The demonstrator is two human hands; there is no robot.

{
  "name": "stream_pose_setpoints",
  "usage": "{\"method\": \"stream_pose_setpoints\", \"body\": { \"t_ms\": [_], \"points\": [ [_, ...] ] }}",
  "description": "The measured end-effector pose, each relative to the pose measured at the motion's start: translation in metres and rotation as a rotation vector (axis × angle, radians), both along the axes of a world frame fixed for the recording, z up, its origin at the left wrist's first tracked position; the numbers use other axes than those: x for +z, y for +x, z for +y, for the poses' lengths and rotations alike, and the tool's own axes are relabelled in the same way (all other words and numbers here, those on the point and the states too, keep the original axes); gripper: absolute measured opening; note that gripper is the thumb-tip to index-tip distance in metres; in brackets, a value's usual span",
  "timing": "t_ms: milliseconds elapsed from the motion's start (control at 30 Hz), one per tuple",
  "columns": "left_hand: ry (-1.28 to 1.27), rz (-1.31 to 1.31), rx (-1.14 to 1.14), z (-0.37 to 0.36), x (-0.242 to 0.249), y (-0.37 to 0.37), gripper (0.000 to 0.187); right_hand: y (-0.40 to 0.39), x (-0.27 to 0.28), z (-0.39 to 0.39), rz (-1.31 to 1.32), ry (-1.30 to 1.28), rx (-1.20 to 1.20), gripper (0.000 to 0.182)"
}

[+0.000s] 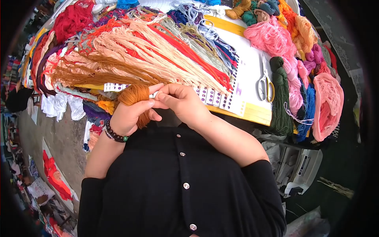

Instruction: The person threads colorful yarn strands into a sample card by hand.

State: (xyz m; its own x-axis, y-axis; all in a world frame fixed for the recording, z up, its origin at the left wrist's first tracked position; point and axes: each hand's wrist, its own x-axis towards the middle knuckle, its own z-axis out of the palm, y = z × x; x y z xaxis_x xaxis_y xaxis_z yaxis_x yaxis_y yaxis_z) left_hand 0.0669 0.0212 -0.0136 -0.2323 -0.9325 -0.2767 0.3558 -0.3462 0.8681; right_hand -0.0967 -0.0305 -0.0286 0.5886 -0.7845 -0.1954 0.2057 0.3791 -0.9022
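Note:
My left hand (127, 117) is closed around a thick skein of brown thread (134, 94), which loops over the hand and hangs below it. A dark beaded bracelet is on that wrist. My right hand (184, 103) meets the left fingertips, its thumb and forefinger pinched together at a small white piece (153, 95) whose kind I cannot make out. Just beyond the hands, long peach threads (158, 55) and loose brown threads (102, 71) spread across the table. Their near ends meet a white card with rows of purple-ringed holes (202, 94).
Scissors (265, 81) with grey and yellow handles lie on white paper at the right. Beside them are a dark green skein (279, 96), pink skeins (272, 37) and blue thread (307, 106). Crimson yarn (73, 19) is heaped at the far left. A grey plastic case (302, 170) stands below the table.

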Motion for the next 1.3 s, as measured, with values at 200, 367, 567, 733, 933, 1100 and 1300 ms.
{"method": "stream_pose_setpoints", "body": {
  "t_ms": [200,367,567,733,933,1100,1300],
  "points": [
    [-0.05,-0.217,0.047,0.004,-0.002,-0.013,0.05,0.002,-0.006,-0.001,0.112,-0.004,0.089,0.016],
    [-0.084,-0.209,-0.026,0.005,-0.006,-0.004,0.045,0.0,-0.005,0.0,0.088,0.051,0.12,0.014],
    [0.036,-0.049,0.043,0.004,0.002,-0.001,0.042,-0.001,-0.005,0.002,-0.05,0.002,0.05,0.012],
    [0.015,-0.046,0.017,0.003,-0.001,-0.002,0.043,-0.003,0.002,0.001,0.034,0.093,0.039,0.015],
    [-0.033,-0.244,-0.04,0.006,-0.006,-0.008,0.047,0.0,-0.009,0.0,0.018,0.155,0.039,0.011],
    [-0.071,-0.301,-0.083,0.007,-0.007,-0.006,0.048,-0.001,-0.008,0.0,-0.047,0.179,0.041,0.008],
    [-0.02,-0.227,0.021,0.009,-0.004,-0.003,0.041,0.002,-0.004,0.005,-0.165,0.163,-0.067,0.009]
  ]
}}
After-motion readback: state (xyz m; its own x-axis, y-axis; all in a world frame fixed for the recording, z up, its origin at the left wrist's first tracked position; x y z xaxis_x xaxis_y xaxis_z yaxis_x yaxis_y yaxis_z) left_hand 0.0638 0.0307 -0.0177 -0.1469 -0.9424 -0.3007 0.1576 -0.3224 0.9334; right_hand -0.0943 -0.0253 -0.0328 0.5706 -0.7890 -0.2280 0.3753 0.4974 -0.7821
